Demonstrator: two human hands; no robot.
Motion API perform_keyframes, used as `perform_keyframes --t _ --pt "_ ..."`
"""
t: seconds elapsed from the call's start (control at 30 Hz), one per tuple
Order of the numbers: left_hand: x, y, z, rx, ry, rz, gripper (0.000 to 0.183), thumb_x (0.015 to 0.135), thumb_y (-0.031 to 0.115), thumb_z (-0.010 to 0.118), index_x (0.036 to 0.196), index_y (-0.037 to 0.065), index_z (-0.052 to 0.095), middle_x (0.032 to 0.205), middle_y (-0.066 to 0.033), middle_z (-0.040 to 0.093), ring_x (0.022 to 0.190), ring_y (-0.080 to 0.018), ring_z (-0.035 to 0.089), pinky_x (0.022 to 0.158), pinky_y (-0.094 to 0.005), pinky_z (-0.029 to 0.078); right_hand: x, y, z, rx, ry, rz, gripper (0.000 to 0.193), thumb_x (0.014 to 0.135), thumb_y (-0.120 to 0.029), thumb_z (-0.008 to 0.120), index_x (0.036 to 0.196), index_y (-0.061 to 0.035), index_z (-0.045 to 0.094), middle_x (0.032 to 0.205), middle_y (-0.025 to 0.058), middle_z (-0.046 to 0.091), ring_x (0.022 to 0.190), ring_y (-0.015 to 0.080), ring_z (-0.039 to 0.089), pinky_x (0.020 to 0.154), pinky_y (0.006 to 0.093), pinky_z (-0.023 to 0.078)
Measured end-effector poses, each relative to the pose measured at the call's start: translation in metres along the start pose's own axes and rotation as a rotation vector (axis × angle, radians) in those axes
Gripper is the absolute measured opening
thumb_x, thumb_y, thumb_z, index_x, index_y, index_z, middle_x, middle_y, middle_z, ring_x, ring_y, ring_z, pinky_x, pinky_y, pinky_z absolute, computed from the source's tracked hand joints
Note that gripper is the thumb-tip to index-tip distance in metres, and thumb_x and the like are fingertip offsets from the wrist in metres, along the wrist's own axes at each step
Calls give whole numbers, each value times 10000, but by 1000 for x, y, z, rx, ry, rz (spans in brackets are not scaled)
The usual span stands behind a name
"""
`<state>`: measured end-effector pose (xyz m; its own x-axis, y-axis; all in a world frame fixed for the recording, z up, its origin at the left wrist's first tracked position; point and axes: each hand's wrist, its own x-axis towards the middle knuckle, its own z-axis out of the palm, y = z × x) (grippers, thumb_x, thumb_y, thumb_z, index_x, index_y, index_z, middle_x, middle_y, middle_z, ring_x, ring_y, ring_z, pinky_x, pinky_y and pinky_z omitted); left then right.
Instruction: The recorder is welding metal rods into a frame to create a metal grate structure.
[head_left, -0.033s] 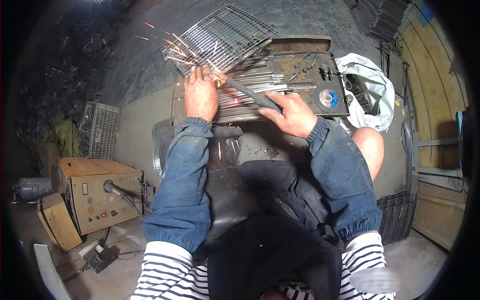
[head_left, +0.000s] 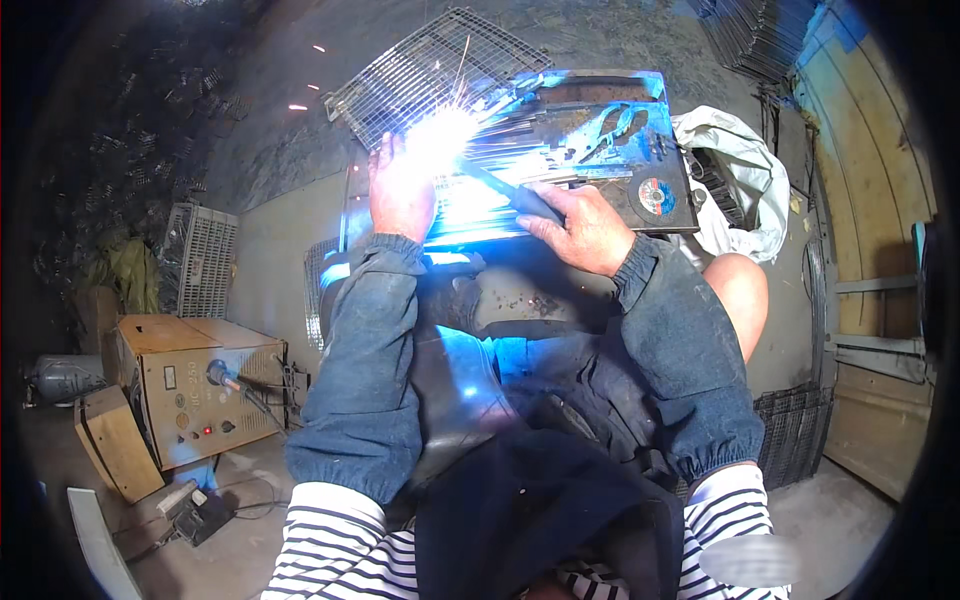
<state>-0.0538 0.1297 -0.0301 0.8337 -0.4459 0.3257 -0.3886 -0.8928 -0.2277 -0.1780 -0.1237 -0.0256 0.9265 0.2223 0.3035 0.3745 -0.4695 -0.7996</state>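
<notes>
A dark-handled welding torch (head_left: 520, 198) is gripped in my right hand (head_left: 590, 230), its tip pointing up and left. A blinding white-blue arc flares at that tip and hides the weld spot. Close beside the glare, my left hand (head_left: 402, 200) rests back up with fingers stretched forward; the light washes out part of them. Beneath both hands lie several thin metal rods (head_left: 540, 165) on a dark metal work table (head_left: 625, 205). Against the table's far left side leans a wire grid panel (head_left: 400, 80), its near corner lost in the glare.
A cutting disc (head_left: 657, 197) lies on the table's right end, beside a white sack (head_left: 750, 150) of dark metal pieces. At lower left stands a welding machine (head_left: 200, 390) with a cable. A gas cylinder (head_left: 65, 380) and a plastic crate (head_left: 205, 262) are on the left.
Scattered orange sparks at the torch tip have given way to a bright arc, throwing blue light over the table and my lap. Both hands have stayed in place.
</notes>
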Motion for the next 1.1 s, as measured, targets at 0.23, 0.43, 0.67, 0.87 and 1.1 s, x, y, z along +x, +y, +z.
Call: perform_keyframes --t 0.23,0.43,0.67,0.87,1.1 --pt "-1 2 -1 -26 48 -13 536 861 130 620 1354 -64 539 1436 -264 526 1363 -401 482 1130 -488 399 0 8 5 -30 27 -51 382 925 -250 724 1205 -2 648 869 244 694 799 394 710 699 422 542" --pt "3 11 -9 -60 1 -47 554 840 70 590 1372 -68 516 1440 -267 518 1394 -373 455 1182 -495 337 -1 7 1 -32 33 -34 388 919 -272 725 1171 14 649 876 260 686 815 434 689 711 452 542" --pt "0 30 -14 -23 68 -49 459 808 140 672 1213 -70 625 1289 -249 628 1276 -378 562 996 -520 471 -9 -3 -28 -72 173 23 443 921 -226 737 1246 55 628 941 232 730 813 307 739 758 371 560" --pt "50 84 -91 -968 39 107 503 889 283 710 1252 -58 648 1235 -290 652 1152 -398 658 1002 -401 506 -44 6 -85 -32 370 169 449 938 -221 729 1271 62 624 1002 201 747 914 218 733 842 331 546" --pt "100 28 -34 -579 -176 244 495 952 303 545 1282 -58 617 1310 -286 609 1280 -419 548 1100 -454 436 -58 21 -89 -122 357 180 468 918 -225 741 1263 69 626 1032 237 739 954 289 745 855 352 559"
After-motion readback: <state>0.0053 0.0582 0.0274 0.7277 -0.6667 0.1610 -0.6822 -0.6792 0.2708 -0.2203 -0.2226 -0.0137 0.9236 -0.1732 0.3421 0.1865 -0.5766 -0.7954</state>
